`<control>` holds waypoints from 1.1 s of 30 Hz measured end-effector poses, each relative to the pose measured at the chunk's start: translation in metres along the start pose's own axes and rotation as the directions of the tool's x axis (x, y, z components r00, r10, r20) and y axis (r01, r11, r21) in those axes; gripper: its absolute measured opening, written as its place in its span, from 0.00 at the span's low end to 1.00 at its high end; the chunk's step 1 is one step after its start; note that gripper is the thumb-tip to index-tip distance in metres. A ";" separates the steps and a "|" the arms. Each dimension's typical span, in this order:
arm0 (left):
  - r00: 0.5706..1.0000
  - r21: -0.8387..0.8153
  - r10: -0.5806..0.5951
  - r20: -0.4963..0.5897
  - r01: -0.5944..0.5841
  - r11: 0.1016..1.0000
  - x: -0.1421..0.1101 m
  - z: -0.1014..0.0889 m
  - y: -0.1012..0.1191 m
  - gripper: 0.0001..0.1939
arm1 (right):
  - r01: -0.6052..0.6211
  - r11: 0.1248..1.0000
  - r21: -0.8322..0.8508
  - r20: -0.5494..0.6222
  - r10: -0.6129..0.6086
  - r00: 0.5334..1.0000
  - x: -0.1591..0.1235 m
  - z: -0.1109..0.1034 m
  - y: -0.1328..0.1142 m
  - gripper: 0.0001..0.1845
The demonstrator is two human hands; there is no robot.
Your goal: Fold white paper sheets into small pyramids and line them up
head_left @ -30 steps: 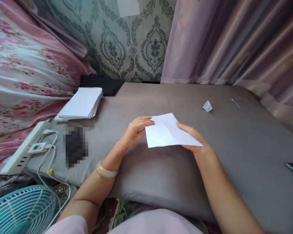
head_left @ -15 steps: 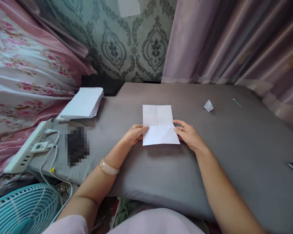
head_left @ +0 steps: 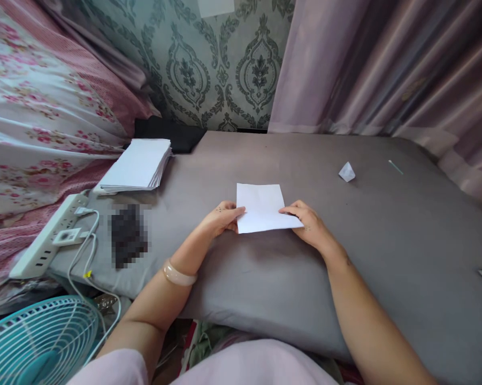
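Observation:
A white sheet of paper (head_left: 262, 206) lies folded over on the grey bed cover (head_left: 265, 267) in front of me. My left hand (head_left: 220, 219) pinches its near left corner, fingers closed on the edge. My right hand (head_left: 305, 224) holds the near right corner, fingers curled over the paper. A pale bangle sits on my left wrist.
A stack of white paper (head_left: 138, 166) rests at the left edge. A small folded paper piece (head_left: 346, 171) lies at the far right. A white power strip (head_left: 44, 240) with cables and a teal fan (head_left: 40, 342) are at the lower left. Curtains hang behind.
The sheet was held up at an angle, then laid flat and open on the bed. Now it is folded in half and shorter, with both hands on its near corners.

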State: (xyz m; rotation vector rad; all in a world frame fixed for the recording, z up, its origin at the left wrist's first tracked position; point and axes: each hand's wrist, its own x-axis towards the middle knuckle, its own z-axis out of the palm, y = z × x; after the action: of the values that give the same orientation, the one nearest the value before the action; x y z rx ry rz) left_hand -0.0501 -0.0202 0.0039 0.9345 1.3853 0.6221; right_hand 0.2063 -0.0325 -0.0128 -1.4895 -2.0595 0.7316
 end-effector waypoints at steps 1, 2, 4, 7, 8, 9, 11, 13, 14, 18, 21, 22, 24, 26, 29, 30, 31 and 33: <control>0.999 0.076 0.035 -0.034 -0.032 0.997 0.000 -0.004 0.001 0.11 | -0.005 1.000 -0.018 -0.007 0.005 1.000 0.000 0.000 -0.001 0.13; 0.993 0.161 0.084 -0.080 -0.070 0.985 0.000 -0.009 0.001 0.14 | -0.027 0.999 -0.030 -0.020 0.027 0.999 0.000 0.000 -0.002 0.12; 0.956 0.321 0.216 -0.200 -0.144 0.936 0.001 -0.019 0.002 0.16 | -0.105 0.994 -0.036 -0.046 0.103 0.994 0.002 -0.001 -0.003 0.14; 0.885 0.462 0.366 -0.288 -0.206 0.862 0.003 -0.026 0.001 0.16 | -0.185 0.981 -0.050 -0.073 0.181 0.981 0.006 0.002 -0.005 0.15; 0.865 0.496 0.402 -0.299 -0.219 0.840 0.003 -0.026 0.001 0.14 | -0.204 0.976 -0.071 -0.101 0.197 0.975 0.008 0.004 -0.005 0.16; 0.847 0.526 0.434 -0.307 -0.230 0.819 0.003 -0.024 0.001 0.13 | -0.226 0.969 -0.100 -0.139 0.212 0.967 0.010 0.006 -0.005 0.18; 0.820 0.559 0.475 -0.320 -0.241 0.793 0.003 -0.021 0.000 0.12 | -0.266 0.951 -0.158 -0.212 0.230 0.950 0.013 0.010 -0.007 0.20; 0.818 0.542 0.478 -0.319 -0.255 0.800 0.004 -0.016 -0.001 0.12 | -0.293 0.935 -0.199 -0.253 0.239 0.937 0.015 0.014 -0.009 0.20; 0.830 0.520 0.465 -0.308 -0.262 0.813 0.005 -0.015 -0.001 0.12 | -0.302 0.930 -0.210 -0.263 0.244 0.933 0.016 0.015 -0.010 0.20; 0.838 0.524 0.470 -0.277 -0.278 0.805 0.005 -0.009 -0.002 0.13 | -0.338 0.908 -0.246 -0.283 0.266 0.921 0.016 0.018 -0.014 0.18; 0.762 0.630 0.587 -0.274 -0.320 0.708 0.003 -0.003 -0.004 0.11 | -0.375 0.882 -0.284 -0.287 0.295 0.911 0.017 0.019 -0.016 0.19; 0.741 0.664 0.633 -0.223 -0.360 0.656 0.003 -0.001 -0.006 0.10 | -0.387 0.874 -0.295 -0.286 0.306 0.908 0.018 0.020 -0.017 0.19; 0.690 0.727 0.722 -0.050 -0.471 0.500 0.003 0.003 -0.008 0.09 | -0.403 0.861 -0.310 -0.283 0.320 0.904 0.018 0.020 -0.017 0.19; 0.626 0.775 0.766 0.148 -0.555 0.304 0.003 0.007 -0.010 0.11 | -0.407 0.855 -0.322 -0.282 0.324 0.903 0.019 0.021 -0.017 0.19; 0.599 0.815 0.737 0.313 -0.567 0.116 0.003 0.012 -0.013 0.14 | -0.403 0.850 -0.339 -0.280 0.318 0.906 0.019 0.021 -0.017 0.19; 0.617 0.823 0.710 0.339 -0.560 0.094 0.002 0.013 -0.013 0.15 | -0.400 0.850 -0.343 -0.278 0.315 0.907 0.019 0.021 -0.017 0.19; 0.640 0.831 0.683 0.352 -0.550 0.087 0.002 0.013 -0.013 0.16 | -0.397 0.850 -0.345 -0.276 0.312 0.909 0.019 0.020 -0.016 0.19; 0.686 0.849 0.633 0.359 -0.522 0.084 0.000 0.014 -0.013 0.17 | -0.393 0.856 -0.335 -0.280 0.308 0.909 0.019 0.020 -0.015 0.18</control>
State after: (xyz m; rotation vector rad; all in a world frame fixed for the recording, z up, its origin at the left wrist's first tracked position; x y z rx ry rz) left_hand -0.0386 -0.0292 -0.0082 2.5703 1.3745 0.3953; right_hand 0.1772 -0.0215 -0.0155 -2.1069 -1.8511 0.2690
